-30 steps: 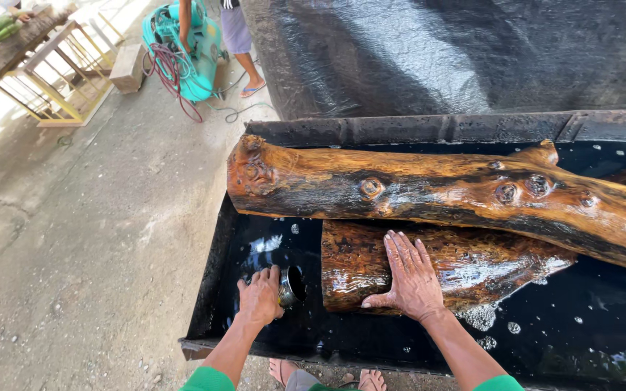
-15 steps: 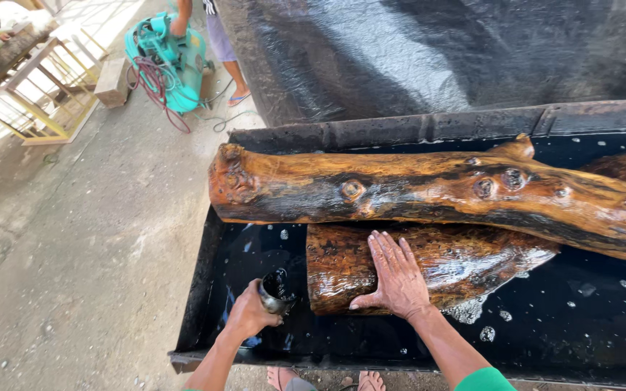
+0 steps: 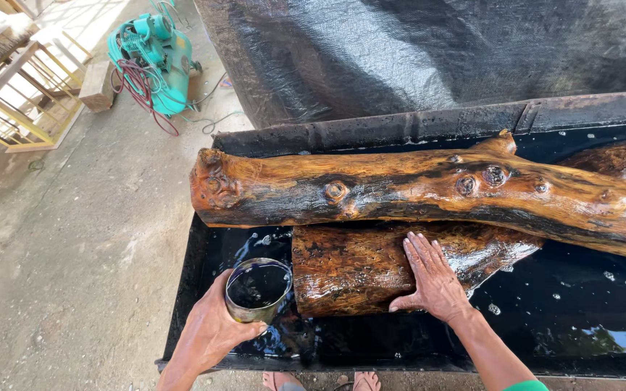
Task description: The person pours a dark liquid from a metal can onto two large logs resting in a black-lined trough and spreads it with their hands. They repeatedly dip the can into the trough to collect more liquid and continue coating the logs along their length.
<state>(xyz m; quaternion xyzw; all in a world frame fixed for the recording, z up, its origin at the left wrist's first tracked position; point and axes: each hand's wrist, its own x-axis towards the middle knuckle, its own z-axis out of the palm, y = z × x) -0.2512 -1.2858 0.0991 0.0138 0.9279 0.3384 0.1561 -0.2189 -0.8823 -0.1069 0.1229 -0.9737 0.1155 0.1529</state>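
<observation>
Left hand [image 3: 211,333] is wrapped around a small round cup [image 3: 258,289], fingers clenched on its side, and the cup sits upright, dark liquid inside, held just over the near left corner of the black trough [image 3: 197,250]. Right hand [image 3: 432,279] lies flat and open, fingers spread, palm pressed on the short wet log [image 3: 349,268], grasping nothing. That short log lies in the dark liquid of the trough, glossy and soaked, its cut end just beside the cup. Across it, touching its far edge, stretches the long knotty log [image 3: 414,188], orange and black, running from the left end of the trough out past the right edge of view. Behind the trough hangs a black plastic sheet [image 3: 429,58]. Off on the concrete floor [image 3: 59,239], well apart, a teal compressor [image 3: 157,58] and a yellow wooden frame [image 3: 27,108].
</observation>
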